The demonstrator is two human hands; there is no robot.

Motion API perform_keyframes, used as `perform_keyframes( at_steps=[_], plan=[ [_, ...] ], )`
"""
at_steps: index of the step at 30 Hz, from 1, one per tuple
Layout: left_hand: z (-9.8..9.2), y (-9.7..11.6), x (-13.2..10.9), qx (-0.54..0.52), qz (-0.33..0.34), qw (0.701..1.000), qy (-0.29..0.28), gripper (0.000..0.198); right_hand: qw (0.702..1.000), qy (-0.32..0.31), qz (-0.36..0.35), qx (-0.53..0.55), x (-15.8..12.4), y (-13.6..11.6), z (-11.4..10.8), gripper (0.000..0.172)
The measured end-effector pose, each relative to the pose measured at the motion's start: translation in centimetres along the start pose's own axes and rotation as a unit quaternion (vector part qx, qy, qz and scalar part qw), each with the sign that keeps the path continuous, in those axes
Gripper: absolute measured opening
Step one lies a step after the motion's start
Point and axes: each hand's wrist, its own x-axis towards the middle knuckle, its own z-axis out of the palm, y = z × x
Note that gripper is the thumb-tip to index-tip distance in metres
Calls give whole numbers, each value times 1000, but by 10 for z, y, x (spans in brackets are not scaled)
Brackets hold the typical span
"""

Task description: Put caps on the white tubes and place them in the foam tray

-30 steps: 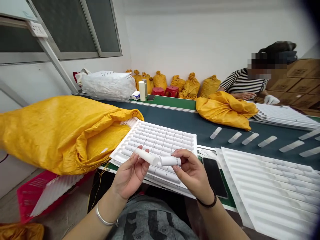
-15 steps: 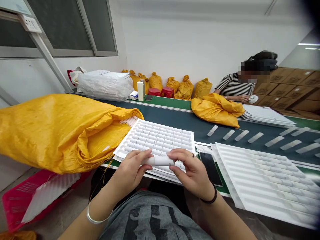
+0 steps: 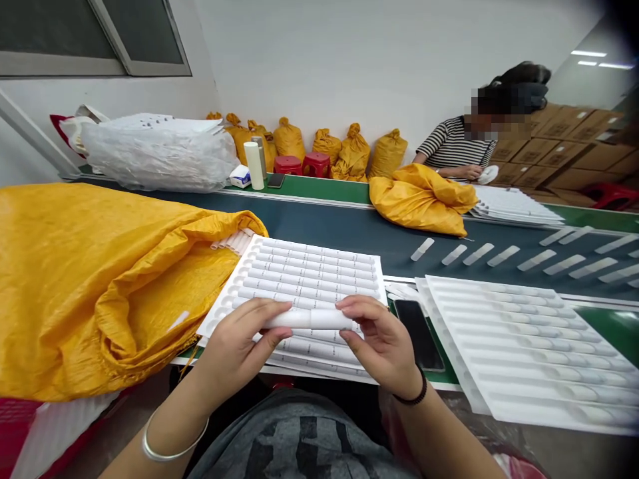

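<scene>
Between my hands is a white tube [image 3: 327, 319], held level, with a visible seam across its body. My left hand [image 3: 244, 336] pinches its left end between thumb and fingers. At the opposite end, the thumb and fingers of my right hand [image 3: 382, 339] close on it. Just below the tube lies a ribbed white tray [image 3: 219, 318] with rows of white, rounded pieces bearing small dark print. More pale tubes [image 3: 234, 238] stick out from the mouth of a large yellow sack [image 3: 124, 253] on the left.
Right of me, a second ribbed tray [image 3: 459, 332] holds several tubes, with a black phone [image 3: 418, 332] beside it. Scattered tubes [image 3: 479, 253] lie on the dark conveyor belt [image 3: 319, 223]. Across it, a person in a striped top [image 3: 456, 146] works near another yellow sack [image 3: 424, 199].
The view has shifted, so the background sits higher and farther left. The tube in my hands shows more of its length, and my left hand has moved outward from my right.
</scene>
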Motion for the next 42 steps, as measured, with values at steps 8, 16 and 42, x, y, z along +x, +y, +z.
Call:
perform_keyframes(
  at_steps=[8,16,42],
  plan=[
    [23,1,23,71,42,995,61,48,992,57,107,34,27,7,6,29],
    [38,0,37,101,60,991,67,38,982,120,139,47,39,15,10,25],
    [53,-12,42,41,-6,999,-17,37,945,109,233,202,20,22,-2,29]
  ],
)
